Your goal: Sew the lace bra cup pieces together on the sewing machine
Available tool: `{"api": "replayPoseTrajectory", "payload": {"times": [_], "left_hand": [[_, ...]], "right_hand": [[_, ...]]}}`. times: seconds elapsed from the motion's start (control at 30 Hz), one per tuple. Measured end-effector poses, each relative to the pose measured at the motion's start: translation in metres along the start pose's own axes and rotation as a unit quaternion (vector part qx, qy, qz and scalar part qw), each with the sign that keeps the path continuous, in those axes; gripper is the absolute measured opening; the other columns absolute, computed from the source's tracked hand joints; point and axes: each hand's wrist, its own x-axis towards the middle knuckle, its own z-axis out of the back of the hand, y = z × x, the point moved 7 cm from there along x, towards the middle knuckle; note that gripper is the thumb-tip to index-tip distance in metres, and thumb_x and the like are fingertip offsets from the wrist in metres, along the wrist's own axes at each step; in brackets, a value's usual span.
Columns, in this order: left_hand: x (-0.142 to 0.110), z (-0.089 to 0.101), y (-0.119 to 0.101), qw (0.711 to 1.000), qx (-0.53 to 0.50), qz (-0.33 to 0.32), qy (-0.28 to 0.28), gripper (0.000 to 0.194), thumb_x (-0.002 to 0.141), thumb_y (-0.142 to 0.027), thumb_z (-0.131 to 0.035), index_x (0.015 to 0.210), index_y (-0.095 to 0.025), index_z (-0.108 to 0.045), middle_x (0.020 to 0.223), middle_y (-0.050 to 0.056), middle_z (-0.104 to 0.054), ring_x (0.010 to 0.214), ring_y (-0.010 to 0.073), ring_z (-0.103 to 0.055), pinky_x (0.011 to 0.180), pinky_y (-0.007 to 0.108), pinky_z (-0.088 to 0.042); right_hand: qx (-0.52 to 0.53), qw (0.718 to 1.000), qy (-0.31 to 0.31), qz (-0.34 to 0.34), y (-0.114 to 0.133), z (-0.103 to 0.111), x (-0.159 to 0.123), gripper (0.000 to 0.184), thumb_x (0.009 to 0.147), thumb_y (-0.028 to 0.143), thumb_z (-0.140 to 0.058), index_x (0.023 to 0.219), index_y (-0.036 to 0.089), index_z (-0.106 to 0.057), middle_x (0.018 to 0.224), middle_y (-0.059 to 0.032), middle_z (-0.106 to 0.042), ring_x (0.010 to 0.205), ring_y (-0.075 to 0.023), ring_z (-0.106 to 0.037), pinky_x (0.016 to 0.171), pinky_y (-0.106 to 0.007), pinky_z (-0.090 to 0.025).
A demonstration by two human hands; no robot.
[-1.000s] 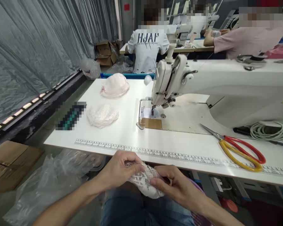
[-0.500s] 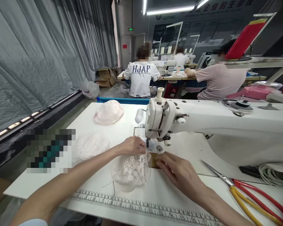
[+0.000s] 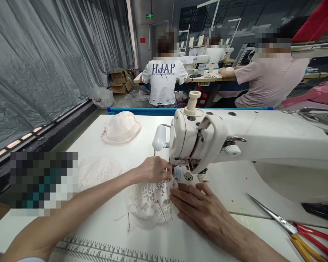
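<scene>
My left hand is closed, its fingertips pinching the upper edge of a pale lace piece right beside the needle area of the white sewing machine. Loose dark threads trail from the lace. My right hand lies flat with fingers stretched out, its fingertips touching the right edge of the lace. Part of a small brown piece shows behind those fingers; most of it is covered. The needle itself is hidden behind the machine head and my left fingers.
A pale pink cup-shaped piece and a whitish lace pile lie on the left of the table. Scissors with red and yellow handles rest at right. A printed ruler scale runs along the front. Co-workers sit beyond.
My view has moved closer to the machine. My right hand has flattened and shifted left onto the lace edge, covering more of the brown piece. My left hand stays by the needle.
</scene>
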Motion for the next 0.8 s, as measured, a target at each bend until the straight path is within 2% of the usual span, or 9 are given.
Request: {"api": "replayPoseTrajectory", "payload": {"times": [0.17, 0.3, 0.4, 0.5, 0.57, 0.67, 0.8], "left_hand": [[0.001, 0.002, 0.006, 0.996, 0.068, 0.036, -0.034, 0.021, 0.077, -0.041, -0.066, 0.080, -0.020, -0.068, 0.055, -0.002, -0.056, 0.057, 0.0148, -0.055, 0.054, 0.023, -0.034], [0.002, 0.006, 0.012, 0.987, 0.122, 0.078, -0.073, 0.023, 0.080, -0.040, -0.063, 0.072, -0.018, -0.064, 0.056, -0.002, -0.055, 0.054, 0.0139, -0.053, 0.052, 0.023, -0.031], [-0.001, 0.011, 0.008, 0.971, 0.180, 0.058, -0.145, 0.027, 0.085, -0.031, -0.058, 0.063, -0.015, -0.057, 0.057, -0.001, -0.053, 0.051, 0.0117, -0.047, 0.054, 0.025, -0.031], [-0.015, 0.007, -0.002, 0.956, 0.213, 0.031, -0.200, 0.025, 0.090, -0.017, -0.046, 0.067, -0.014, -0.056, 0.074, 0.003, -0.059, 0.063, 0.0135, -0.051, 0.064, 0.029, -0.034], [-0.028, -0.001, -0.014, 0.953, 0.213, -0.024, -0.215, 0.024, 0.092, -0.014, -0.041, 0.075, -0.015, -0.057, 0.086, 0.004, -0.061, 0.072, 0.0141, -0.053, 0.068, 0.030, -0.035], [-0.043, -0.012, -0.029, 0.951, 0.208, -0.096, -0.209, 0.019, 0.092, -0.020, -0.043, 0.079, -0.017, -0.057, 0.085, 0.002, -0.061, 0.073, 0.0141, -0.055, 0.072, 0.033, -0.035], [-0.042, -0.014, -0.025, 0.954, 0.212, -0.091, -0.191, 0.014, 0.090, -0.022, -0.046, 0.081, -0.017, -0.055, 0.088, 0.003, -0.061, 0.075, 0.0156, -0.057, 0.082, 0.037, -0.035]], "right_hand": [[0.005, 1.000, 0.019, -0.002, -0.002, 0.002, 0.002, 0.026, 0.094, 0.027, -0.047, 0.116, 0.020, -0.059, 0.117, -0.0074, -0.063, 0.102, -0.0216, -0.055, 0.079, -0.036, -0.036], [-0.020, 1.000, 0.016, -0.013, -0.005, 0.003, 0.002, 0.026, 0.092, 0.038, -0.051, 0.111, 0.024, -0.062, 0.121, -0.0071, -0.061, 0.103, -0.0247, -0.054, 0.076, -0.037, -0.034], [-0.031, 0.999, 0.009, -0.012, -0.005, 0.003, 0.001, 0.028, 0.093, 0.042, -0.047, 0.109, 0.026, -0.062, 0.122, -0.0069, -0.060, 0.101, -0.0249, -0.054, 0.075, -0.037, -0.032], [-0.033, 0.999, 0.001, -0.011, -0.004, 0.004, 0.000, 0.027, 0.094, 0.042, -0.045, 0.108, 0.026, -0.062, 0.122, -0.0068, -0.060, 0.101, -0.0246, -0.054, 0.075, -0.037, -0.032], [-0.035, 0.999, 0.004, -0.010, -0.003, 0.004, 0.000, 0.025, 0.093, 0.040, -0.047, 0.108, 0.026, -0.062, 0.122, -0.0069, -0.060, 0.101, -0.0241, -0.054, 0.075, -0.036, -0.032], [-0.034, 0.999, 0.002, -0.016, -0.002, 0.004, 0.001, 0.024, 0.093, 0.039, -0.049, 0.108, 0.026, -0.063, 0.121, -0.0070, -0.060, 0.102, -0.0237, -0.054, 0.076, -0.037, -0.032], [-0.033, 0.999, 0.002, -0.032, -0.002, 0.001, 0.000, 0.029, 0.093, 0.043, -0.048, 0.113, 0.026, -0.061, 0.122, -0.0075, -0.060, 0.103, -0.0236, -0.054, 0.077, -0.037, -0.032]]}}
